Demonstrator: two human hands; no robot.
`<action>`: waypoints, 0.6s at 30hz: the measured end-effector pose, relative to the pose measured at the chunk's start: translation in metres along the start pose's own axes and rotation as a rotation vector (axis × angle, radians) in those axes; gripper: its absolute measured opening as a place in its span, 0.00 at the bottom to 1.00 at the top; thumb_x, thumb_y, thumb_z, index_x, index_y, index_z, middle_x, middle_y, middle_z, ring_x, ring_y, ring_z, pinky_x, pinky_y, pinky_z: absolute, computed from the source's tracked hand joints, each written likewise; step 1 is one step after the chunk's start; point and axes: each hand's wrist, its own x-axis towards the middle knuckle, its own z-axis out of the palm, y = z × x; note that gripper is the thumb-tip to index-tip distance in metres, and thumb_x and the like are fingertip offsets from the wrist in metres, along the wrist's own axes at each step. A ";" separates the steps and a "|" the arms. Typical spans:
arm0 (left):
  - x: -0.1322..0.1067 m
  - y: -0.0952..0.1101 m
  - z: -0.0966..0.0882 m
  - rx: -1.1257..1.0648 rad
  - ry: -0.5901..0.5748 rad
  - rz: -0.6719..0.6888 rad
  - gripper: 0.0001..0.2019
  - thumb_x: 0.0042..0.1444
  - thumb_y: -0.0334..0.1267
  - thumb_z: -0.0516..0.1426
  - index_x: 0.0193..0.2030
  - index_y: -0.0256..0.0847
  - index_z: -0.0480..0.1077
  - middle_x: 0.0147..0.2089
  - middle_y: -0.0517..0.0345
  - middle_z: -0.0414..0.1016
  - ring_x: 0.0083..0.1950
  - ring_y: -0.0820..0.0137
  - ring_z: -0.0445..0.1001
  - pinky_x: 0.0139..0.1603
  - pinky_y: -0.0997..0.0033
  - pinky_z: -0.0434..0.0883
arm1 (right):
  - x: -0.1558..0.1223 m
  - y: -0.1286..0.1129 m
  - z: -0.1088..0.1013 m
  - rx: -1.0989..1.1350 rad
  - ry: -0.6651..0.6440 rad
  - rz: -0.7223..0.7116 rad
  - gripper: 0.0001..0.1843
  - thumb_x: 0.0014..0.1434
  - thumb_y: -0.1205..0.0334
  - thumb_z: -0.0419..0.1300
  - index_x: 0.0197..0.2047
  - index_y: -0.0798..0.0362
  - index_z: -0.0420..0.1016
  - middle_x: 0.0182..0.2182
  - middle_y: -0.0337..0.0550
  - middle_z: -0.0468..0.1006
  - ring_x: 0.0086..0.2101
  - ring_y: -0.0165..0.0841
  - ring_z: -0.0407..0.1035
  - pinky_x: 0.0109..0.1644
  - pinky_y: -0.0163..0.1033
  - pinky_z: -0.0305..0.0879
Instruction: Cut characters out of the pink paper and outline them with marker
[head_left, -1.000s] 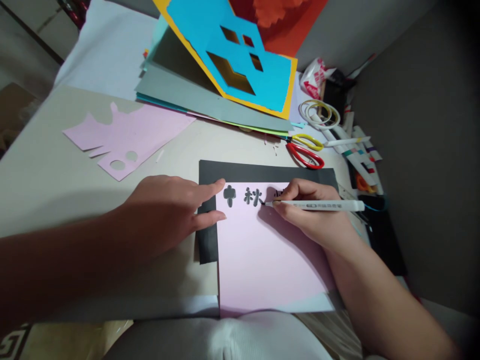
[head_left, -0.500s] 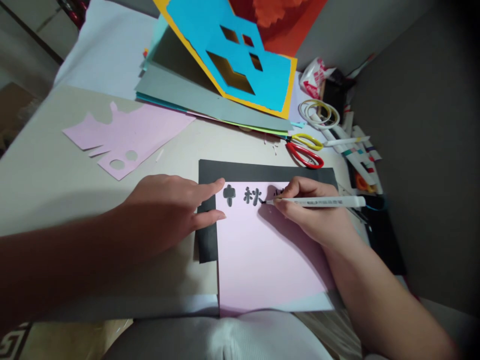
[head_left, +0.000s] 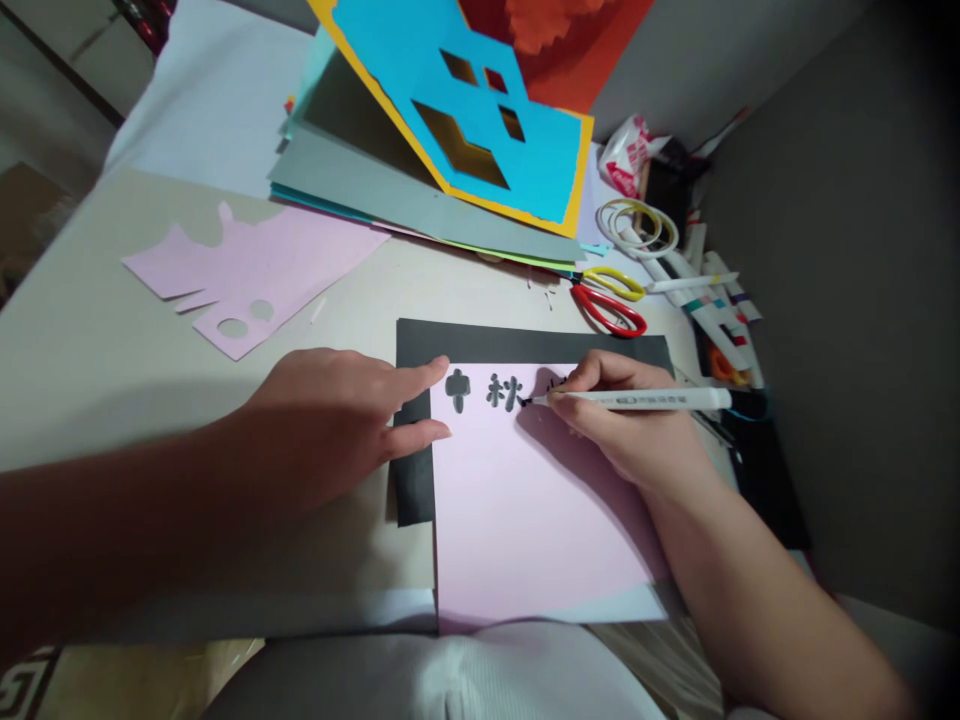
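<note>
A pink sheet of paper (head_left: 525,530) lies over a black sheet (head_left: 414,495) at the table's near edge. Dark characters (head_left: 504,392) run along its top, with the rightmost ones partly covered by my right hand (head_left: 626,415). That hand pinches a white marker pen (head_left: 660,400), held nearly level. Its dark tip meets the paper at the right side of the second character. My left hand (head_left: 337,420) rests at the paper's upper left, thumb and forefinger spread apart on its edge and holding nothing; the other fingers are hidden.
Behind the sheets lie scissors (head_left: 609,310) with red and yellow handles. Folded coloured papers (head_left: 420,205) and a standing blue-and-yellow card (head_left: 555,160) are at the back. A cut pink scrap (head_left: 262,260) lies left. Several markers (head_left: 705,310) and tape rolls (head_left: 637,228) crowd the right, beside a grey wall.
Almost nothing differs. The pen tip has shifted very slightly at the second character; my left hand keeps its place.
</note>
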 end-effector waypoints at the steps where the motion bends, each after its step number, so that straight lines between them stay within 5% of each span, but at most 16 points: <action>1: 0.000 0.000 0.000 -0.008 -0.012 -0.004 0.29 0.67 0.57 0.45 0.69 0.50 0.63 0.29 0.54 0.76 0.33 0.60 0.72 0.30 0.63 0.54 | 0.000 0.002 0.000 0.018 0.009 0.010 0.13 0.50 0.69 0.66 0.21 0.50 0.67 0.17 0.32 0.67 0.19 0.26 0.57 0.23 0.35 0.51; 11: 0.010 0.002 -0.020 -0.162 -0.221 -0.164 0.31 0.63 0.58 0.50 0.71 0.53 0.59 0.38 0.54 0.81 0.39 0.59 0.76 0.31 0.66 0.56 | 0.003 0.007 0.005 0.179 0.054 0.011 0.12 0.52 0.69 0.64 0.22 0.49 0.67 0.16 0.32 0.68 0.18 0.26 0.58 0.21 0.35 0.51; 18: 0.013 -0.007 -0.016 -0.241 -0.239 -0.220 0.34 0.56 0.64 0.53 0.69 0.60 0.61 0.42 0.54 0.81 0.40 0.55 0.78 0.31 0.69 0.61 | 0.002 0.006 0.015 0.262 0.105 -0.021 0.13 0.53 0.68 0.64 0.22 0.50 0.65 0.16 0.31 0.66 0.19 0.26 0.57 0.22 0.34 0.49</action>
